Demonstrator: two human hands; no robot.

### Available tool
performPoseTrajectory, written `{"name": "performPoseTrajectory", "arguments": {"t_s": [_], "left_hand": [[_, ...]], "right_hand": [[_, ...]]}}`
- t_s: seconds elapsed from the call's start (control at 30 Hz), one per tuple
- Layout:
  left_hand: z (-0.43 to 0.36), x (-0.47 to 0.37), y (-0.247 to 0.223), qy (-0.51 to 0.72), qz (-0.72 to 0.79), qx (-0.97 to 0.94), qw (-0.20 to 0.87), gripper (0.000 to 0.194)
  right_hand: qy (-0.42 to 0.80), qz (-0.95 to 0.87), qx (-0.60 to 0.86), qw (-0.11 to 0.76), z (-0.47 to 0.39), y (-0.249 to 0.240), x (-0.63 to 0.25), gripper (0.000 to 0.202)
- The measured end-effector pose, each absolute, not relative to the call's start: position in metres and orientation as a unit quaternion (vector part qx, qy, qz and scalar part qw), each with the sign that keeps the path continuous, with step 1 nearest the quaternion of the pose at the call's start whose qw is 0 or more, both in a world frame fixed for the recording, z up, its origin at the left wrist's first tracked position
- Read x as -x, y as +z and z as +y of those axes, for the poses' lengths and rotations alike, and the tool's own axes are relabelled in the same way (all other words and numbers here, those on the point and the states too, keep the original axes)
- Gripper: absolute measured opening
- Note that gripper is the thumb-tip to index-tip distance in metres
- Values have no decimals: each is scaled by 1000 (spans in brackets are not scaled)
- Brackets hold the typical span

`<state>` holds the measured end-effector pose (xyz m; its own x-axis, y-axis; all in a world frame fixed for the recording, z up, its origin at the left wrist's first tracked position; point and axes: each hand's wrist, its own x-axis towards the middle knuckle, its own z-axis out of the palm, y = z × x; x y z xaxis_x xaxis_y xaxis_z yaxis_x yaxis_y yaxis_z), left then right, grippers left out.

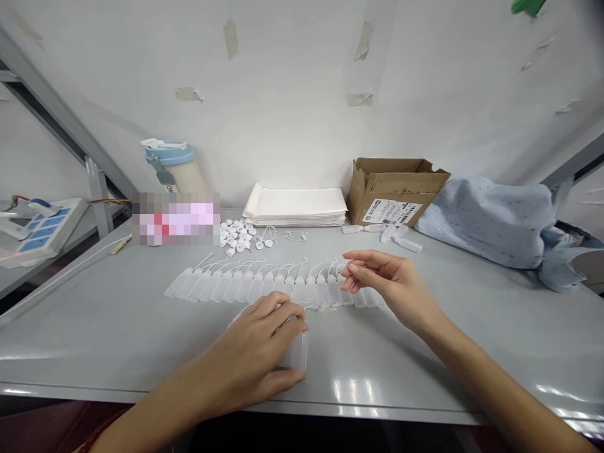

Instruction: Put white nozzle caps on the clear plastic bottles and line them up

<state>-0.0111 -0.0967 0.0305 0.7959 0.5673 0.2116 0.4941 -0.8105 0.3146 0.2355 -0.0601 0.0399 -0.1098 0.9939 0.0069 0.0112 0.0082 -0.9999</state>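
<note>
Near the table's front edge, my left hand [268,343] is wrapped around some small clear plastic tubes [299,352]. It covers most of them, and only their right end shows beside the thumb. Behind it lies a long row of translucent tubes [248,287], side by side, with thin white strings at their far ends. Over the right part of that row is my right hand [377,275]. Its thumb and fingers are curled together, and whatever is between them cannot be made out. Some white strings [323,307] lie just in front of the row.
Behind the row are a pile of white caps [237,236], stacked white envelopes [297,204] and a cardboard box [396,192]. Loose clear tubes [401,239] lie before the box. Blue cloth [486,220] is at right, a bottle [174,167] at back left, a scale [42,229] far left.
</note>
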Motion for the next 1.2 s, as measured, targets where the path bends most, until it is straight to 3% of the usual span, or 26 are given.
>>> {"name": "performPoseTrajectory", "arguments": {"t_s": [0.8,1.2], "left_hand": [[-100,6,31,71,333,-935,102,29],[-99,10,34,102,321,-934,117,37]], "right_hand": [[485,-563,506,438,-62,42,-236,19],[459,-556,503,478,-47,35,-245,23]]}}
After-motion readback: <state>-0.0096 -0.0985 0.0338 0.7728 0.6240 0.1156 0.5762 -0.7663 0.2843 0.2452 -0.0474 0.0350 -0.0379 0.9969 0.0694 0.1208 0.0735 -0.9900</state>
